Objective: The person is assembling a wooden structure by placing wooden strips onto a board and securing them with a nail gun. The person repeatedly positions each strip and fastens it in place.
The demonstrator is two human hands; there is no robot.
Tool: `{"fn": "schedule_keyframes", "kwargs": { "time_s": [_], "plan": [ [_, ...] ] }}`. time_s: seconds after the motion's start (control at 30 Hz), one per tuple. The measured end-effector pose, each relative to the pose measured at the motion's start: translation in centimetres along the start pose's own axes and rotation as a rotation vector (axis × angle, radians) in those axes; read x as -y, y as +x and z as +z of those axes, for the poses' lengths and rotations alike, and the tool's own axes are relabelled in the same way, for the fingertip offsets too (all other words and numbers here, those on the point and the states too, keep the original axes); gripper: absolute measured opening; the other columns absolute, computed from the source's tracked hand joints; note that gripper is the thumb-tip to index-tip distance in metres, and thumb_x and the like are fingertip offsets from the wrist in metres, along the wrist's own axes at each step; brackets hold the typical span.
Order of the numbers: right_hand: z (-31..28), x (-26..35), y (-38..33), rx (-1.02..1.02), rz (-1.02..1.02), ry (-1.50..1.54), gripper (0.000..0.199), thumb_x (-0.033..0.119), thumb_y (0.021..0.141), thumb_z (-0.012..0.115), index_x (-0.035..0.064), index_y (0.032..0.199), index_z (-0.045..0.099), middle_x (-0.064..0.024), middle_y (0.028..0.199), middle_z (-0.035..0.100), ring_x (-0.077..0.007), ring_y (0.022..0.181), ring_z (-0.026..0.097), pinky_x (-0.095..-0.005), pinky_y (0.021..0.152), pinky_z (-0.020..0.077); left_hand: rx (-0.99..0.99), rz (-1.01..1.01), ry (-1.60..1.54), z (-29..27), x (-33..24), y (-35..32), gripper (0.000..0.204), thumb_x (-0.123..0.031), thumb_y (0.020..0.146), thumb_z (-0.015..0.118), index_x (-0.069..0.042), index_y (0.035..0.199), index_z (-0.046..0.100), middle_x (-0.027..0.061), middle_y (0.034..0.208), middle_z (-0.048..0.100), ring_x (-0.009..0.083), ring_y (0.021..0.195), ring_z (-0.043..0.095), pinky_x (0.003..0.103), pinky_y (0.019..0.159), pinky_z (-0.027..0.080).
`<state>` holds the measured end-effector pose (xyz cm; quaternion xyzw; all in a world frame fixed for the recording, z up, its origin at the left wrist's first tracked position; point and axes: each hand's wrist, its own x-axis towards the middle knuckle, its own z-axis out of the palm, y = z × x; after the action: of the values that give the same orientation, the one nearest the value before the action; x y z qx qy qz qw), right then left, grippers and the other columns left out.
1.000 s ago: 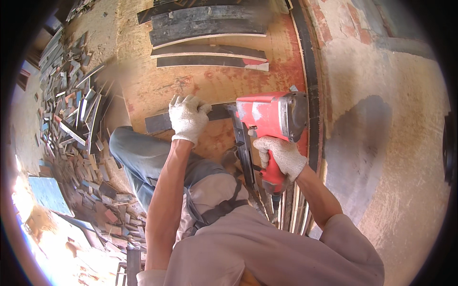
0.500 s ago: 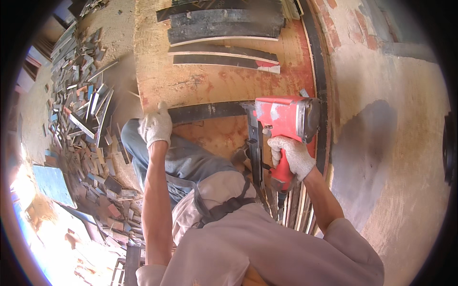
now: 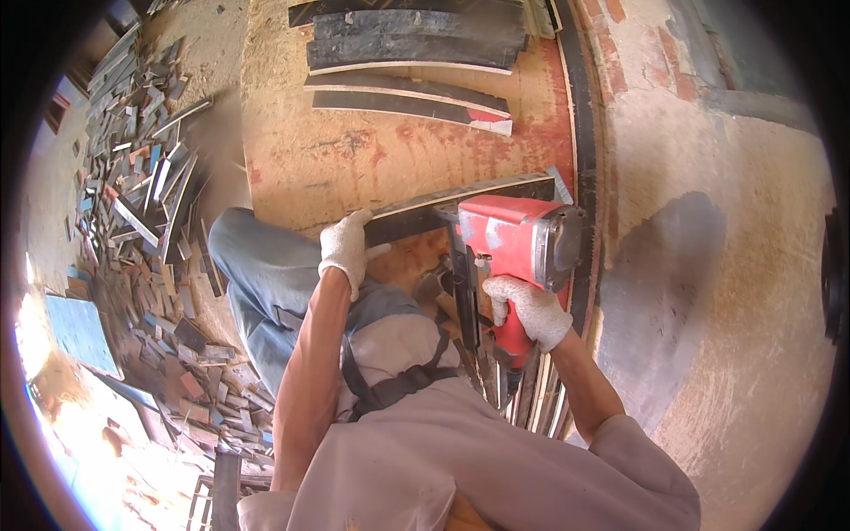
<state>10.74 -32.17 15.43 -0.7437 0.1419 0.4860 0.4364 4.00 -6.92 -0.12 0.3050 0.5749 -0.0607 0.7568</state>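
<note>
My left hand point(image 3: 344, 250), in a pale knit glove, is closed round the left end of a long dark plywood strip point(image 3: 407, 221). The strip slants up to the right, its pale edge showing. My right hand point(image 3: 531, 307), gloved alike, grips the handle of a red nail gun point(image 3: 509, 232). Its black nose and magazine point(image 3: 462, 283) point left and cover part of the strip's near side; whether the nose touches the strip I cannot tell. Both hands are above the plywood board point(image 3: 301, 150), over my bent leg.
More dark strips point(image 3: 407, 40) lie across the board's far part. A dark rail point(image 3: 585, 159) runs along its right side beside a worn wall point(image 3: 744, 221). Scrap wood point(image 3: 146, 221) is heaped on the floor at left, with a light blue panel point(image 3: 82, 334) near it.
My left hand has moved right and slightly down with the strip's end. The strip now tilts up on the right and shows its pale edge. The nail gun has shifted slightly left and down.
</note>
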Motion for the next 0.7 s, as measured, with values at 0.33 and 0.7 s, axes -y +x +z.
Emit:
{"fn": "schedule_keyframes", "kwargs": {
  "time_s": [0.33, 0.7],
  "plan": [
    [0.6, -0.2, 0.8, 0.049, -0.054, -0.186, 0.023, 0.018, 0.102, 0.063, 0.003, 0.089, 0.072, -0.0032, 0.067, 0.063, -0.0122, 0.061, 0.057, -0.0309, 0.062, 0.0448, -0.001, 0.006, -0.002, 0.3, -0.3, -0.5, 0.026, -0.017, 0.098, 0.068, 0.005, 0.111, 0.068, 0.0108, 0.1, 0.06, 0.0242, 0.085, 0.066, 0.038, 0.067, 0.069],
    [2.3, -2.4, 1.5, 0.083, -0.217, -0.263, 0.015, 0.018, 0.099, 0.071, 0.0061, 0.09, 0.07, -0.0001, 0.065, 0.061, -0.0108, 0.056, 0.056, -0.0306, 0.057, 0.0446, -0.035, 0.027, -0.001, 0.2, 0.5, 0.3, 0.024, -0.017, 0.098, 0.069, 0.003, 0.111, 0.069, 0.0088, 0.096, 0.061, 0.0242, 0.085, 0.068, 0.039, 0.067, 0.069]
  ]
}}
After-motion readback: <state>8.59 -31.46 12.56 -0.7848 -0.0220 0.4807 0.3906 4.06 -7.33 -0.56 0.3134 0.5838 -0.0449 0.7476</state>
